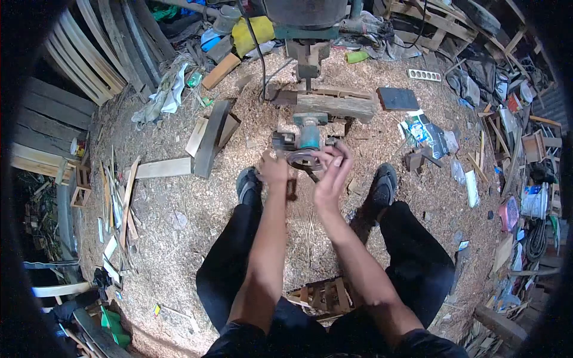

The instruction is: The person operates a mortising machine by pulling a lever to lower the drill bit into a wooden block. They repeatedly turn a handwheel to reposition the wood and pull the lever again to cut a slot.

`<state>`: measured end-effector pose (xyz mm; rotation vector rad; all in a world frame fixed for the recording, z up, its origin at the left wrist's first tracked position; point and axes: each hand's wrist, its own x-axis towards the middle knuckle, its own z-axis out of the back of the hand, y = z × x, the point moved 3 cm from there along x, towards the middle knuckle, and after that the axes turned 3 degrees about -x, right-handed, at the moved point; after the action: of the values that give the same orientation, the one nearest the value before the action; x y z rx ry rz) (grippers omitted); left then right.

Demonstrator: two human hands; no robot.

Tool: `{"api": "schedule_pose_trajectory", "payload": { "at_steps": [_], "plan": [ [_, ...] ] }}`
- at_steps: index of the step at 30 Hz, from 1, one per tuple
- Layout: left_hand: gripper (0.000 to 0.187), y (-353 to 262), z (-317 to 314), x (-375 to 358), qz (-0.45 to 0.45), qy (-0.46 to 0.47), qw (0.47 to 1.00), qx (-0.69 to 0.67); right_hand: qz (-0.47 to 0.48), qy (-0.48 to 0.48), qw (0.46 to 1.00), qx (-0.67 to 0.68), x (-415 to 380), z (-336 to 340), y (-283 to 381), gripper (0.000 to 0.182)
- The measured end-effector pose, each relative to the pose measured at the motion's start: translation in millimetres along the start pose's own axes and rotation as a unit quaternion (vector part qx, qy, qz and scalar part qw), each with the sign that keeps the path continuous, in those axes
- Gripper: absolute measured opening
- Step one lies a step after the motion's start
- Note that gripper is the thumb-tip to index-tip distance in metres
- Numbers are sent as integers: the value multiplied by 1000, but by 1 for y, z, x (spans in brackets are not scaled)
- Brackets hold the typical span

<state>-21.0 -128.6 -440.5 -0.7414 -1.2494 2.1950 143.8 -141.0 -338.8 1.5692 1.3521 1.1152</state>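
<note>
A round handwheel sits at the front of a green machine vise. Fingers of my right hand are bent at the wheel's right rim, gripping it. My left hand is at the wheel's left side, its fingers curled and smeared by motion. Behind the wheel, a rough wooden block lies across the vise. Over the block hangs the machine's chuck with a bit, below a large grey motor housing.
Wood shavings cover the floor. Left of the machine, dark and pale boards lie crossed. A dark flat block and a white power strip are at the right. Planks lean at the back left. A wooden crate is between my legs.
</note>
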Motion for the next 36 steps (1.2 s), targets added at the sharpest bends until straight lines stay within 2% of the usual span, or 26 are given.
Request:
{"api": "schedule_pose_trajectory", "payload": {
  "at_steps": [2,3,4,5,6,8,9,12,13,15,16,17,18,20,21,23,24,25,26,27,30,31,33,34,36],
  "plan": [
    [56,9,15,-3,24,-54,990,128,-7,-11,992,-126,8,3,3,58],
    [50,-17,18,-9,-7,-43,999,-1,-29,-33,985,-168,16,8,-14,58],
    [48,-43,12,-18,-71,-28,996,-44,-53,-57,975,-210,19,14,-32,58],
    [46,-65,1,-28,-133,-13,987,-88,-152,13,961,-229,18,18,-50,60],
    [44,-76,-5,-33,-194,2,972,-130,-122,3,964,-236,14,16,-46,60],
    [41,-48,-15,-22,-185,12,981,-55,-67,-20,965,-252,4,9,-30,61],
    [40,-39,-21,-16,-182,19,983,-19,-76,-45,982,-168,4,7,-27,56],
    [41,-30,2,-23,-69,-48,991,107,-22,-26,996,-82,17,-3,19,51],
    [40,-34,4,-20,-60,-112,972,200,-13,-67,979,-192,24,-3,23,51],
    [43,-61,-1,-14,-66,-37,997,-28,-148,-38,962,-226,35,8,-4,55],
    [45,-83,-3,-15,-68,4,988,-141,-215,-25,946,-243,37,15,-26,56],
    [45,-106,-7,-22,-149,14,983,-105,-170,-8,950,-264,37,18,-55,59],
    [43,-113,-18,-28,-190,11,978,-82,-126,9,951,-284,35,10,-56,63],
    [39,-116,-22,-37,-224,-12,961,162,-150,96,967,-184,36,12,-56,68],
    [38,-105,-24,-29,-201,-18,979,25,-153,82,968,-179,39,8,-42,69],
    [38,-43,-26,-1,-140,-30,960,-240,-165,52,971,-167,33,-9,-11,69],
    [37,7,-34,26,-107,10,952,-288,-193,79,969,-134,33,-21,8,73],
    [36,15,-28,27,-77,-48,976,-197,-219,104,965,-100,32,-33,27,78],
    [36,21,-20,19,-41,-105,989,-99,-211,77,973,-54,31,-39,24,72],
    [37,4,-8,5,-72,-114,990,-50,-200,50,978,-8,30,-44,20,67],
    [36,-49,1,-8,-53,-82,978,-182,-89,-3,968,-234,57,-9,23,68],
    [33,-72,-7,-14,-83,-89,968,-221,-119,-28,965,-230,63,6,3,66],
    [27,-91,-24,-20,-186,-95,975,-69,-177,-75,956,-222,69,32,-54,63],
    [25,-98,-25,-24,-256,-110,958,65,-145,-47,959,-239,67,26,-57,62],
    [22,-93,-25,-17,-234,-109,966,-21,-84,13,957,-277,56,9,-63,60]
  ]
}}
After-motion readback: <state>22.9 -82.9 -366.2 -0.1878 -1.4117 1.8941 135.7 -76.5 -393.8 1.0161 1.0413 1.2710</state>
